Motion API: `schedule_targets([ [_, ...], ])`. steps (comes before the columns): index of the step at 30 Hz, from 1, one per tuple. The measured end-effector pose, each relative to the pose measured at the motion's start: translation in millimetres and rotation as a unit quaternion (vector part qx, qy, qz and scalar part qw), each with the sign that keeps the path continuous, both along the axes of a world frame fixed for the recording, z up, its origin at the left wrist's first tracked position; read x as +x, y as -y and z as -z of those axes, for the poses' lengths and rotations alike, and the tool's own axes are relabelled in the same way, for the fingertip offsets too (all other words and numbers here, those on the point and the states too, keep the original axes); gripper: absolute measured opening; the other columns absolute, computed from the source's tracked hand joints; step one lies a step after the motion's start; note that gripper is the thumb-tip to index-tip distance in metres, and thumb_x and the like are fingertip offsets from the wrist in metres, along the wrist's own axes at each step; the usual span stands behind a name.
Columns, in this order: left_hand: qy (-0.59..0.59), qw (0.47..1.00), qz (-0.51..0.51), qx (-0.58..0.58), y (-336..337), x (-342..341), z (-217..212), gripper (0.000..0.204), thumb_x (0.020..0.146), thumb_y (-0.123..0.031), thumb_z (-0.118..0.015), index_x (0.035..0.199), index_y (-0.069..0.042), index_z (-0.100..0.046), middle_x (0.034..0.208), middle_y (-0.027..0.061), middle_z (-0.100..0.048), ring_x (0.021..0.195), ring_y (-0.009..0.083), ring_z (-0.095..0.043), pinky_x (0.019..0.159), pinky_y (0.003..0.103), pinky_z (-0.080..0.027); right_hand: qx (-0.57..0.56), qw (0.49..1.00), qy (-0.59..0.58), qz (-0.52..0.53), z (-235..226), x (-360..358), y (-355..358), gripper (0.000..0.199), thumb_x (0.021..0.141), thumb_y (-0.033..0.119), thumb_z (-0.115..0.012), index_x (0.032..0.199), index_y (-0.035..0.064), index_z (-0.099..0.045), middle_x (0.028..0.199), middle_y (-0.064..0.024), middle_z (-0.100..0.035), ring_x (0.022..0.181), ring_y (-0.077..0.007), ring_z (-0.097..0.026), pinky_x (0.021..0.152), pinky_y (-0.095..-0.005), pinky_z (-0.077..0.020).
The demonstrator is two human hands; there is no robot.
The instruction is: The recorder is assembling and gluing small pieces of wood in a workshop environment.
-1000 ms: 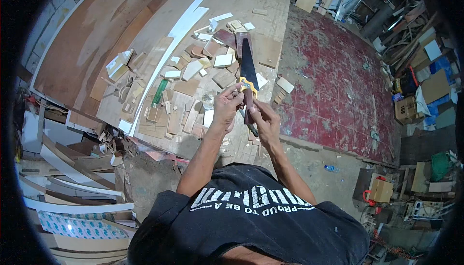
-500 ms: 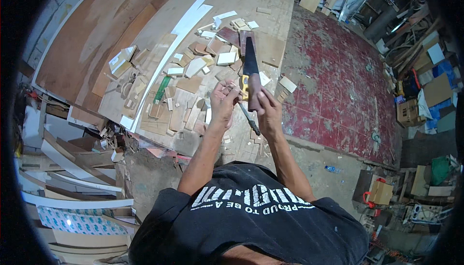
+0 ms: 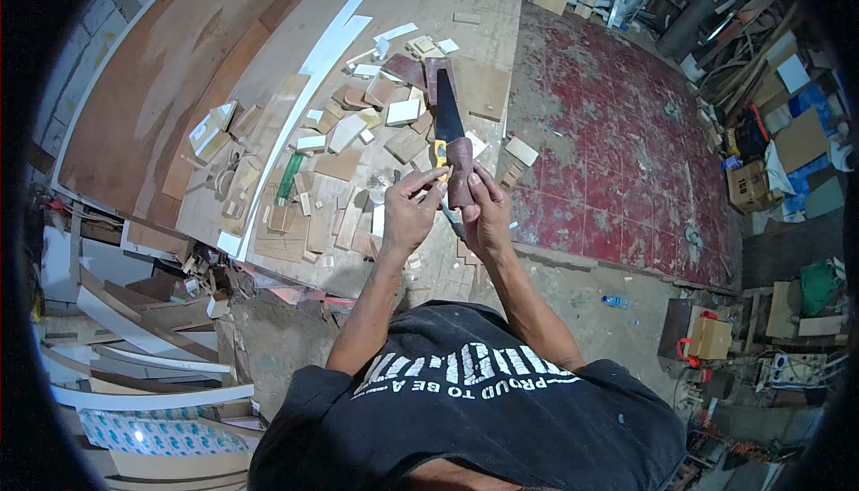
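Between finger and thumb of my right hand (image 3: pixel 488 209) is a dark red-brown piece (image 3: pixel 460 173), which looks like folded sandpaper, above the workbench (image 3: pixel 358 258). My left hand (image 3: pixel 412 209) is closed in a pinch, its fingertips close against the left side of that piece. Whether something small sits in them cannot be made out. A long black tapered saw blade (image 3: pixel 446 106) points away beyond the brown piece, which covers its near end. Beside it shows a yellow and black object (image 3: pixel 440 153). A dark slim tool (image 3: pixel 450 220) lies partly behind my right hand.
Wood offcuts (image 3: pixel 347 133) are scattered over the bench. A green strip (image 3: pixel 289 178) lies left of them, near a long white strip (image 3: pixel 295 124). Red tiled floor (image 3: pixel 599 133) spreads to the right; curved boards (image 3: pixel 134 312) are stacked at lower left. A plastic bottle (image 3: pixel 617 301) lies on the ground.
My left hand has come up to the brown piece, and its pinch is closer to it. My right hand has shifted slightly, with more of its thumb along the piece. The whole view has moved a little.
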State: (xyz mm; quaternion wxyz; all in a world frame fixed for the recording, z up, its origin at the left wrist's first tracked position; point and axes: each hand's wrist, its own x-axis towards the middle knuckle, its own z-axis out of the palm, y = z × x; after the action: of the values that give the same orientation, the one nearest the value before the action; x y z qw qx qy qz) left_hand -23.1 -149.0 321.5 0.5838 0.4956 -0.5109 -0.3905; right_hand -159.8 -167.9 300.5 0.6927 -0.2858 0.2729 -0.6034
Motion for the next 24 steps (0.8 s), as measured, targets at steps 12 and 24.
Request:
schedule_targets([
  [12, -0.031, 0.998, 0.048, 0.02, 3.0, -4.0, 8.2, 0.033, 0.086, 0.004, -0.061, 0.119, 0.0, -0.066, 0.092, 0.0069, -0.065, 0.082, 0.0114, -0.061, 0.074, 0.024, -0.05, -0.174, 0.949, -0.252, 0.07, -7.7, -8.8, 9.7, 0.038, 0.094, 0.013, -0.062, 0.128, -0.001, -0.058, 0.117, -0.011, -0.061, 0.1, -0.0141, -0.059, 0.085, -0.0263, -0.0487],
  [24, -0.209, 0.962, 0.133, 0.116, -4.1, -10.5, 12.5, 0.039, 0.087, 0.001, -0.065, 0.124, 0.008, -0.058, 0.088, 0.0029, -0.063, 0.077, 0.0096, -0.06, 0.067, 0.022, -0.052, -0.379, 0.761, -0.485, 0.205, -27.5, -23.7, 20.8, 0.034, 0.085, 0.008, -0.066, 0.118, -0.0008, -0.065, 0.105, -0.0187, -0.06, 0.095, -0.0282, -0.061, 0.08, -0.0358, -0.048],
])
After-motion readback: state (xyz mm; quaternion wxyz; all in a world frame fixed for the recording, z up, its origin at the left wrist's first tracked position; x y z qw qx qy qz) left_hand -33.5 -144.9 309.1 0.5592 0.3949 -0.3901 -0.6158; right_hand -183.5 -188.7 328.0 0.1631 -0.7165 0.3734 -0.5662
